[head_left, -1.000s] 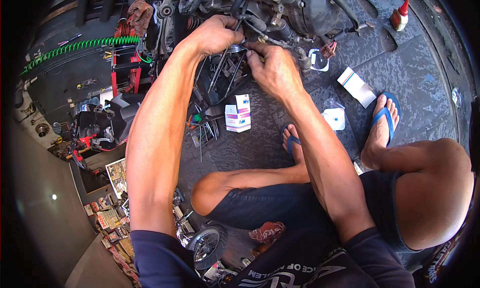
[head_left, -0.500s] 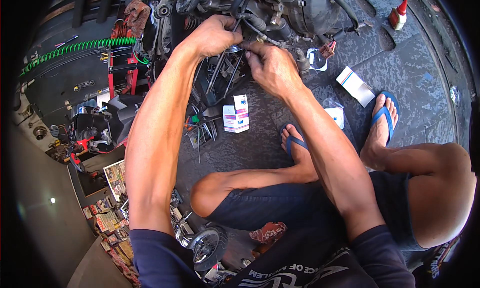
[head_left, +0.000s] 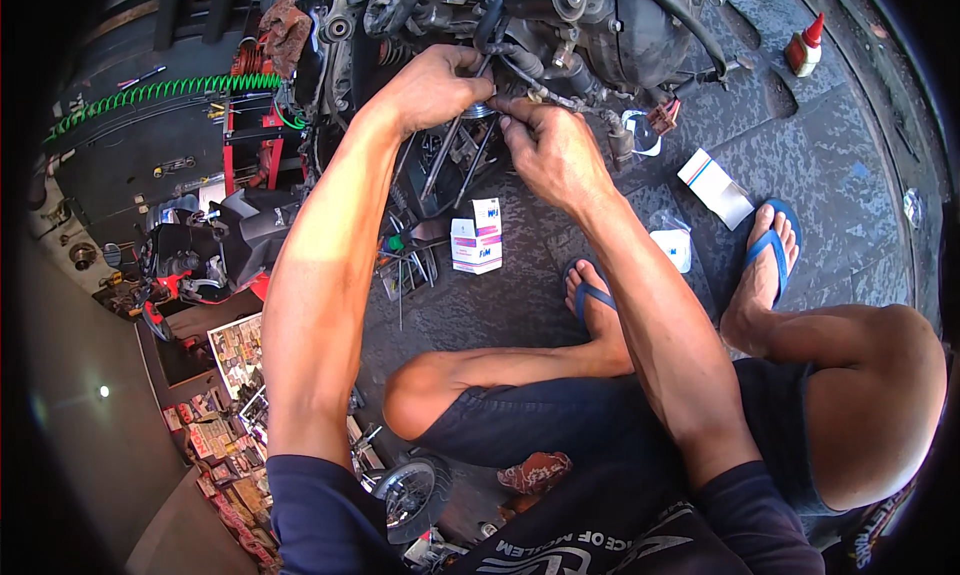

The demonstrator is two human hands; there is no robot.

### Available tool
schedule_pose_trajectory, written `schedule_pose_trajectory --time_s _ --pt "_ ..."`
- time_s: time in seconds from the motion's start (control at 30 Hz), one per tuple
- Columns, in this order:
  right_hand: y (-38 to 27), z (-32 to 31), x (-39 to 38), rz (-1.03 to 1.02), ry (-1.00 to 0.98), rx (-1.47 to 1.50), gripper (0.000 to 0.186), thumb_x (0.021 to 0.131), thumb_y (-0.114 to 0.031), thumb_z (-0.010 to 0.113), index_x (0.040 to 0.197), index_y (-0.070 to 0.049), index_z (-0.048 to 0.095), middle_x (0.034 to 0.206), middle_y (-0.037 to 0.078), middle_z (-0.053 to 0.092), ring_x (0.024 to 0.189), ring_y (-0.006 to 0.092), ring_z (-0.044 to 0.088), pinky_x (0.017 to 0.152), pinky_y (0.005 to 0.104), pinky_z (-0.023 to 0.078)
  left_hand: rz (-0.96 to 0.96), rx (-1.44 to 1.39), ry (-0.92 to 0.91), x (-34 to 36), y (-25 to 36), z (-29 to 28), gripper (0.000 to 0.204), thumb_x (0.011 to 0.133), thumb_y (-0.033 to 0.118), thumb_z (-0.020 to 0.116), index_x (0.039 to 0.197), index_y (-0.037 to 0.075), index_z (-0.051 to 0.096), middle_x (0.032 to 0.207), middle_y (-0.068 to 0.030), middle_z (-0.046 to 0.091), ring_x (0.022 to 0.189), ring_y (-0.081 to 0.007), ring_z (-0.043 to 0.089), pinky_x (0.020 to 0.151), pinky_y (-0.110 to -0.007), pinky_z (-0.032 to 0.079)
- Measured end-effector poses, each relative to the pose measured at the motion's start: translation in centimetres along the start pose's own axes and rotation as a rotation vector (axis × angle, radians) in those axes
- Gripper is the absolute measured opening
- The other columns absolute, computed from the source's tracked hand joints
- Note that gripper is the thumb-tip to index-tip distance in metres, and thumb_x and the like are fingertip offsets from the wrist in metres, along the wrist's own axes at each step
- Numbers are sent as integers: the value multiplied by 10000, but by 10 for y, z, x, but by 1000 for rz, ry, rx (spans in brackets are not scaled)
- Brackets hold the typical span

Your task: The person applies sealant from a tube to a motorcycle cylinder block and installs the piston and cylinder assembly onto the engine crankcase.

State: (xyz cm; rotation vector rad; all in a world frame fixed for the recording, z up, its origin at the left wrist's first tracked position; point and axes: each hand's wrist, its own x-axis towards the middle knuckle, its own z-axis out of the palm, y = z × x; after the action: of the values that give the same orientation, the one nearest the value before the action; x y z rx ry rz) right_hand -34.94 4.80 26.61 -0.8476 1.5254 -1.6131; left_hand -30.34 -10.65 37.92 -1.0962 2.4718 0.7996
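Near the top centre of the view, between two bare hands: a silver round piece, partly covered, close to slanting metal rods. On its left, the left hand, back of the hand uppermost, fingers curled and narrow, thumb by the piece. On its right, the right hand, fingers bent and narrow, tips at the near edge of the piece. Contact points mostly hidden; impossible to tell whether closed firmly on the piece.

Just beyond the hands, a dark, grimy engine with hoses and cables. To its lower right, a brownish plug. Below the rods, on the dark patterned floor, a white box with pink and blue print. Farther right, a clear bag, a white carton lying slanted and, near the top right, a bottle with a red cap.

Lower down, bare knees, dark shorts and blue flip-flops. To the far left, a green coiled hose leading toward a red stand. Near the bottom edge, a wheel and a red patterned cloth.
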Motion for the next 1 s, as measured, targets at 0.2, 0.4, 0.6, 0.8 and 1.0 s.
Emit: schedule_pose_trajectory --time_s 0.2,0.4,0.6,0.8,1.0 --pt "2 1 2 -24 -23 6 350 923 -157 566 1240 -97 700 880 248 705 847 364 716 801 434 542 -23 -507 -24 -19 -25 -12 424 924 264 512 1251 32 647 993 -58 691 890 -141 620 791 -318 505" --pt "0 3 -1 -37 -2 -13 339 953 -160 567 1261 -86 688 927 232 717 880 332 725 806 403 539 60 -820 92 -28 -53 6 423 956 127 587 1346 -15 504 1123 -114 682 1014 -174 644 915 -338 509" --pt "1 5 1 -59 26 13 346 928 -180 559 1240 -134 700 937 284 696 911 439 697 822 488 549 54 -830 36 -22 -70 7 465 942 158 698 1317 -56 525 1149 -117 673 1040 -175 643 961 -342 500" --pt "0 5 2 -57 23 -7 354 925 -184 562 1248 -133 697 905 264 703 892 419 706 817 465 553 30 -732 54 -20 -68 9 435 944 238 718 1238 -65 615 1010 -61 690 904 -115 623 848 -277 506" --pt "5 6 4 -69 23 27 345 930 -183 563 1236 -107 702 845 237 705 846 390 717 781 444 552 34 -544 99 -22 -58 7 386 964 300 693 1154 -35 687 922 -3 679 822 -66 576 782 -242 485"
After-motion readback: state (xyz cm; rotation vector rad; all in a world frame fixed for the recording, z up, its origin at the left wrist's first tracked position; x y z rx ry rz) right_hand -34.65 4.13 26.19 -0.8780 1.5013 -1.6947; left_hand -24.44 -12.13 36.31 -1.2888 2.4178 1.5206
